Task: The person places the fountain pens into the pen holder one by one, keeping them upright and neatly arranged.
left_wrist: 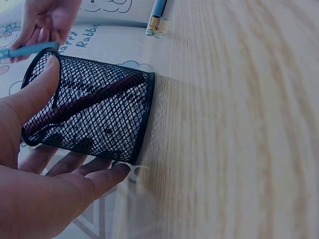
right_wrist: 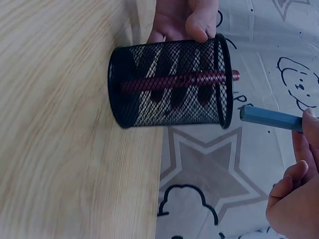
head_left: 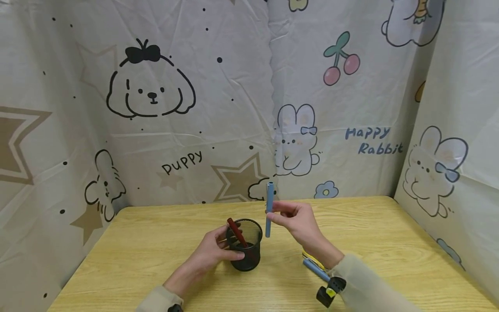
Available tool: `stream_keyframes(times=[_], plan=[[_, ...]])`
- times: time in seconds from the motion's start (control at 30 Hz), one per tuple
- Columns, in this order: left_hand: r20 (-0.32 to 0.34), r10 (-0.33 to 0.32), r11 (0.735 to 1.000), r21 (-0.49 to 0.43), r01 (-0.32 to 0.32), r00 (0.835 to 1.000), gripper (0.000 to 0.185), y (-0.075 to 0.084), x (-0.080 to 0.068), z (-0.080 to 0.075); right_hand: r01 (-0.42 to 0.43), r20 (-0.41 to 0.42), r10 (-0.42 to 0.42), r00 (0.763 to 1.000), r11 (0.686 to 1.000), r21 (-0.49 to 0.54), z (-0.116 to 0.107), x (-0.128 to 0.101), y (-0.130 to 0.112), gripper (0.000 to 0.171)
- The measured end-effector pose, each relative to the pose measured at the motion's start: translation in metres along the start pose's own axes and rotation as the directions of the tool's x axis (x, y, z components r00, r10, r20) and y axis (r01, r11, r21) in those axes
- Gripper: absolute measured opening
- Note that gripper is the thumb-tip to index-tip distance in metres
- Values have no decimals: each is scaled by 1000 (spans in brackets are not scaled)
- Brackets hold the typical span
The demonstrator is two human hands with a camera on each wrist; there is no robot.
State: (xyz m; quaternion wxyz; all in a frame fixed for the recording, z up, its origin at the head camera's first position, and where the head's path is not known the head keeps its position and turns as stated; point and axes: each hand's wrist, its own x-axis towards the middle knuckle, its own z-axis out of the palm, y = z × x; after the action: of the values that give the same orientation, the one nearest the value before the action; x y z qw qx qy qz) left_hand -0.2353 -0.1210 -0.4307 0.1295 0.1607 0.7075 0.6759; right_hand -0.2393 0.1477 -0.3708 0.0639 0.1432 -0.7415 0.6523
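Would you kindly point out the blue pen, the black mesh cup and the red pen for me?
blue pen (head_left: 269,212): head view, middle of its barrel.
black mesh cup (right_wrist: 169,107): right wrist view, mesh side wall.
red pen (head_left: 235,229): head view, upper part above the rim.

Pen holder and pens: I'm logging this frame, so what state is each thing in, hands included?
Mesh pen holder: upright on the table, gripped by the left hand.
Red pen: inside the holder, leaning, tip above the rim.
Blue pen: vertical, in the air beside the holder's rim, not yet in.
Left hand: curled round the holder.
Right hand: pinching the blue pen.
Pens by the right wrist: lying flat on the table.
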Motion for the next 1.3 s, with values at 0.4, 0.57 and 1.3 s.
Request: stream_keyframes(times=[0.4,0.57,1.3], plan=[[3,-2,1000,-10,2,1000,76,2,-1,0,80,72,-81,994,997,6,29,19,9,26],[6,-7,1000,-7,7,1000,77,2,-1,0,100,114,-103,988,995,28,36,21,16,27],[6,-22,1000,-5,22,1000,77,-1,2,-1,69,179,-77,981,996,50,44,22,33,27]])
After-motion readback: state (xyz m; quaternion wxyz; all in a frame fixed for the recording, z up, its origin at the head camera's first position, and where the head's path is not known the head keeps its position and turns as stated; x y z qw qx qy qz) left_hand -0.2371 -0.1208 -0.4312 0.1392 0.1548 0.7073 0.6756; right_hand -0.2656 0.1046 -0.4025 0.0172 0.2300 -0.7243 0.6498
